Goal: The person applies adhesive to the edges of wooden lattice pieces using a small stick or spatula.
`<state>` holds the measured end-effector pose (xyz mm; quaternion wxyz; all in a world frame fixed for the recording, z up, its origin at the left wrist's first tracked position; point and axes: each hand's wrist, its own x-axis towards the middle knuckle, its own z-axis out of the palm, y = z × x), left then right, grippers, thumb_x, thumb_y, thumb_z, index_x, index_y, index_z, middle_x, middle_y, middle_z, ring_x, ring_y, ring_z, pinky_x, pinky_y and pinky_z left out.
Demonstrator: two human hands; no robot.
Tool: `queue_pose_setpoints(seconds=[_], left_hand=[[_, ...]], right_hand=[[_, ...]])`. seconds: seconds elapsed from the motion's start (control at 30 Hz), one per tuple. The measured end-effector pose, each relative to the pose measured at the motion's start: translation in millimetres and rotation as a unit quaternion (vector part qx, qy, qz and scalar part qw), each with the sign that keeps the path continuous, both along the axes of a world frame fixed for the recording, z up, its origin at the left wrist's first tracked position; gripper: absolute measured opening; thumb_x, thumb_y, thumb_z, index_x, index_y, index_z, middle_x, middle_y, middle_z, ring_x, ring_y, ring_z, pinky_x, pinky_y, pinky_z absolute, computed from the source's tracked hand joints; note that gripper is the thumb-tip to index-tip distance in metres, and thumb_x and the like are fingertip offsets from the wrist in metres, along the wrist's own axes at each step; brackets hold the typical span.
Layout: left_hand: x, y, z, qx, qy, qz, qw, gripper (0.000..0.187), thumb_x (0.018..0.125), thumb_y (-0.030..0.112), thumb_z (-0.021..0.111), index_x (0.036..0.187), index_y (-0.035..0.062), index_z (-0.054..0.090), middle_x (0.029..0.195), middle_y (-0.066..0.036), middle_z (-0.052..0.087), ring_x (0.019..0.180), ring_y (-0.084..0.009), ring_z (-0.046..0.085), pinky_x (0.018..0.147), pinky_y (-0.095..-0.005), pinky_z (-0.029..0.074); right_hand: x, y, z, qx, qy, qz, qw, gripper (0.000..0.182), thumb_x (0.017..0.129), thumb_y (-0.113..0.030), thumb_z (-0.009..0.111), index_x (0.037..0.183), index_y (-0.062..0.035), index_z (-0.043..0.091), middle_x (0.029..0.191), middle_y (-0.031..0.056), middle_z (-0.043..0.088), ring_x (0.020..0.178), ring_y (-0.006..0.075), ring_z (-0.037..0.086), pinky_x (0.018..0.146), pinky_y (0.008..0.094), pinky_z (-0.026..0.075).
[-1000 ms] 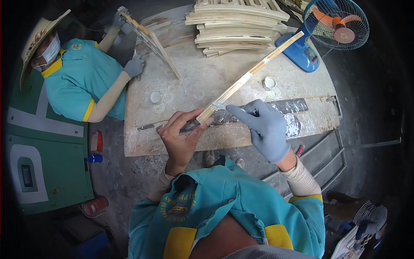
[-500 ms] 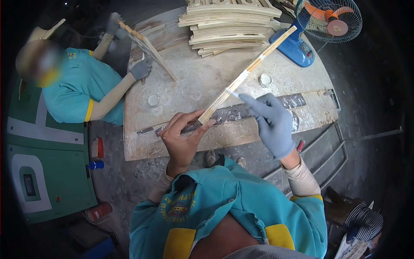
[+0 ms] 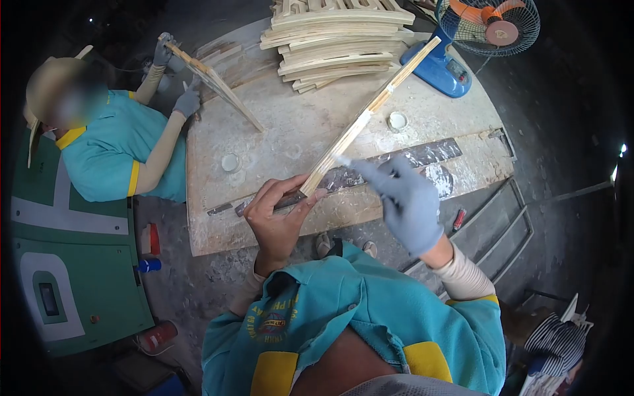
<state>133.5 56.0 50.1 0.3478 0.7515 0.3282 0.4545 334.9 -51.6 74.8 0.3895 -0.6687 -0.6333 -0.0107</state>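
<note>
My bare left hand point(image 3: 274, 221) grips the lower end of a long pale wooden piece point(image 3: 340, 144), thumb on one side and fingers on the other. The piece slants up and away to the right over the table, with white patches along its edge. My right hand point(image 3: 413, 208), in a grey glove, is closed with the index finger stretched along a small white-tipped tool point(image 3: 343, 160). Most of that tool is hidden by the glove, and its tip is right beside the wood's lower part. Beyond the hands stands a small round dish of white paste point(image 3: 397, 121).
Stacked curved wooden slats point(image 3: 337, 46) lie at the table's point(image 3: 290, 119) back, beside a blue-based fan point(image 3: 442, 69). A second white dish point(image 3: 230, 163) sits left. A co-worker point(image 3: 119, 145) there holds another wooden piece point(image 3: 221, 89). A dark strip point(image 3: 409, 157) lies along the near side.
My right hand has moved down and left, bringing the tool tip lower along the wood. My left hand keeps its grip. The whole view has shifted slightly.
</note>
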Motion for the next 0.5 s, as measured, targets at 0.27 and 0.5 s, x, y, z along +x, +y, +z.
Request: queue_pose_setpoints(seconds=[0.27,0.5], left_hand=[[1.0,-5.7,1.6,-0.003,-0.003,-0.004,1.0,0.032,0.078,0.001,0.086,0.108,-0.0032,0.075,0.093,-0.011,0.073,0.086,-0.0156,0.072,0.078,-0.0265,0.059],[0.4,-6.9,0.8,0.013,0.009,0.004,1.0,0.032,0.078,0.0,0.086,0.108,-0.003,0.075,0.093,-0.011,0.073,0.087,-0.0157,0.072,0.079,-0.0263,0.059]], right_hand=[[21.6,4.8,-1.6,-0.023,-0.032,-0.1,0.994,0.06,0.075,0.007,0.059,0.125,-0.022,0.073,0.081,0.0083,0.059,0.063,0.0268,0.062,0.056,0.0367,0.048],[5.9,-8.0,0.8,-0.029,0.086,0.008,0.996,0.056,0.076,0.009,0.058,0.121,-0.0192,0.075,0.082,0.0098,0.062,0.066,0.0286,0.064,0.06,0.0382,0.051]])
